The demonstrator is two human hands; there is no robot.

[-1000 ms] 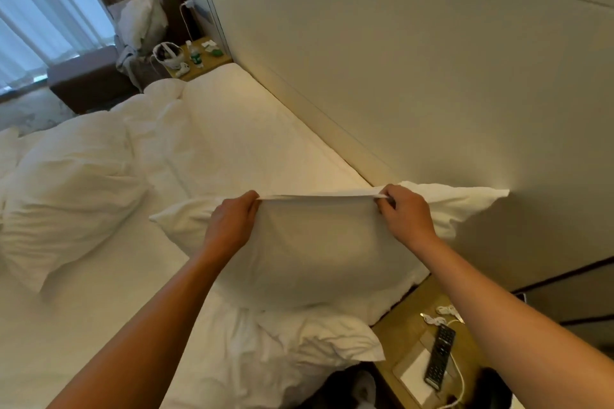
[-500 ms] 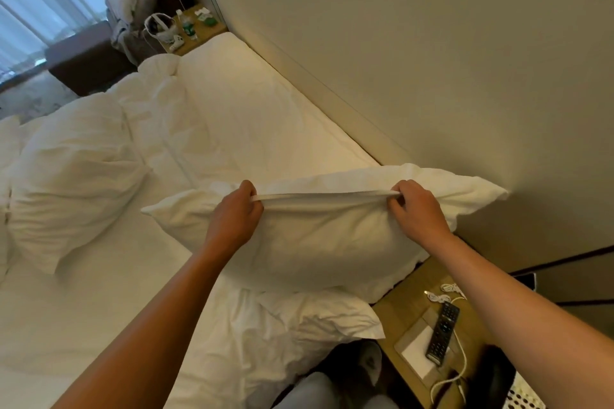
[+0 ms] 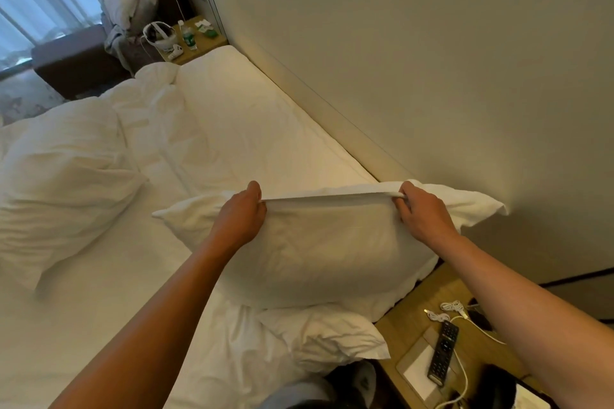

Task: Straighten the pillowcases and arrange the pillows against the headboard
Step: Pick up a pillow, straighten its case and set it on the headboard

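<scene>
Between the earlier frames and this one we had lifted the held pillow a little and drawn its top hem taut again, and its far corner sat closer to the headboard. At the left of the frame a second pillow lay rumpled on the bed, well apart from the headboard and not yet straightened. At the centre, our left hand was closed in a pinch on the hem of the pillowcase, and further right our right hand was closed on the same hem, so the edge ran as a tight band between them. The pillow hung below that band over the near edge of the bed, its right corner near or just touching the headboard. We judged it light and soft, the filling sagging into the bottom of the case, and the cotton easy to grip; the hem near the two corners seemed the best place to hold while shaking it square. A third pillow lay creased beneath it. At the lower right, the nightstand carried a remote and white cables. We saw no proper container within reach.
</scene>
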